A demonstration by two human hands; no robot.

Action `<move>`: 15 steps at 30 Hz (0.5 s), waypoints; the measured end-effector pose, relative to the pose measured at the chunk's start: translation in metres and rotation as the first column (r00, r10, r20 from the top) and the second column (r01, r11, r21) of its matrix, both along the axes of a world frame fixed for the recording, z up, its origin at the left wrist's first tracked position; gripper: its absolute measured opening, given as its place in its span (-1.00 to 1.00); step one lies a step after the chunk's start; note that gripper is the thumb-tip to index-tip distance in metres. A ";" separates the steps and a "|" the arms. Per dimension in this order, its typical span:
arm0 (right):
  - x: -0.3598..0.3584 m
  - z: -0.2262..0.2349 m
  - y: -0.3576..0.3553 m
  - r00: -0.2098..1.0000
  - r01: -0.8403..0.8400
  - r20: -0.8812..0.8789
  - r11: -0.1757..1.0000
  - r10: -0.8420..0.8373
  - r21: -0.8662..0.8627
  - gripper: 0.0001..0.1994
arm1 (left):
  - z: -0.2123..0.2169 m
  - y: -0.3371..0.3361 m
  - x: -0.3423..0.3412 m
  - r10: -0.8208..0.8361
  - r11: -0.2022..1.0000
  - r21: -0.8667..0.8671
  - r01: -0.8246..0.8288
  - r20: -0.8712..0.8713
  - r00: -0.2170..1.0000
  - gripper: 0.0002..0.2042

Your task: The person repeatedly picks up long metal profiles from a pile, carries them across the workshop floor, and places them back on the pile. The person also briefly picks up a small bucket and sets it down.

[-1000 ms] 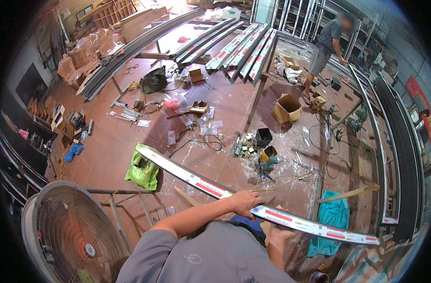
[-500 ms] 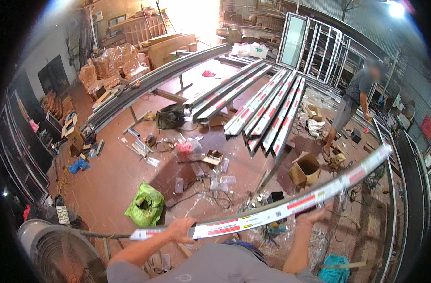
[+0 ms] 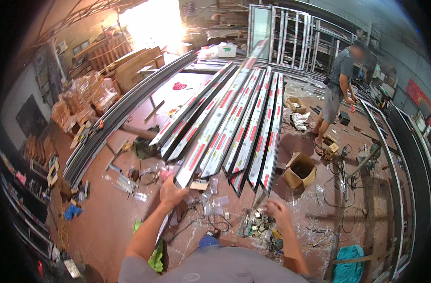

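My left hand [image 3: 172,192] is closed around the near end of a long metal profile [image 3: 193,162] covered in white and red protective film. The profile points away from me, its blurred far end raised over several similar film-covered profiles [image 3: 270,158] lying side by side on a support. Apart from the profile, my right hand [image 3: 278,213] hangs near the close ends of the row, its fingers loosely bent with nothing visible in them. Below it, small metal parts [image 3: 259,225] are scattered on the floor.
An open cardboard box [image 3: 300,170] stands right of the row. Farther right a person [image 3: 340,80] stands by long frames [image 3: 390,174]. Dark profiles [image 3: 126,113] lie at the left. Cables [image 3: 350,221], plastic scraps and a teal bag [image 3: 348,264] are on the floor.
The profile has swung from crosswise before me to pointing away over the row. My right hand has let go of it; my left still grips its near end. The view has shifted right.
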State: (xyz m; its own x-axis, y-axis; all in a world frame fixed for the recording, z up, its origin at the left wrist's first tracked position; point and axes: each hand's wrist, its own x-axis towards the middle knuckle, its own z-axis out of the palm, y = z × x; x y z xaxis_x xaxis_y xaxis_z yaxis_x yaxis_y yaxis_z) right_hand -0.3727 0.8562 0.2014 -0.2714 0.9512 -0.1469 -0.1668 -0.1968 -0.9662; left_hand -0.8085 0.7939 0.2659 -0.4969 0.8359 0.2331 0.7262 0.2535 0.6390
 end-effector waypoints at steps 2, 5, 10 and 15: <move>0.035 -0.047 -0.010 0.970 0.185 0.166 0.982 -0.175 -0.045 -0.62 | -0.007 0.078 -0.048 0.023 1.000 -0.013 -0.023 -0.041 0.999 -0.37; 0.079 -0.089 -0.050 0.820 0.425 0.433 0.905 -0.374 -0.022 -0.62 | 0.003 0.174 -0.101 0.069 0.995 -0.073 -0.075 -0.080 0.994 -0.38; 0.155 -0.211 -0.171 0.545 0.838 0.566 0.419 -0.618 -0.350 -0.60 | -0.010 0.326 -0.159 0.064 0.989 -0.129 -0.066 -0.023 0.998 -0.44; 0.085 -0.209 -0.233 0.446 0.837 0.546 0.114 -0.709 -0.535 -0.58 | 0.010 0.422 -0.174 0.031 0.945 -0.326 -0.013 0.049 0.998 -0.42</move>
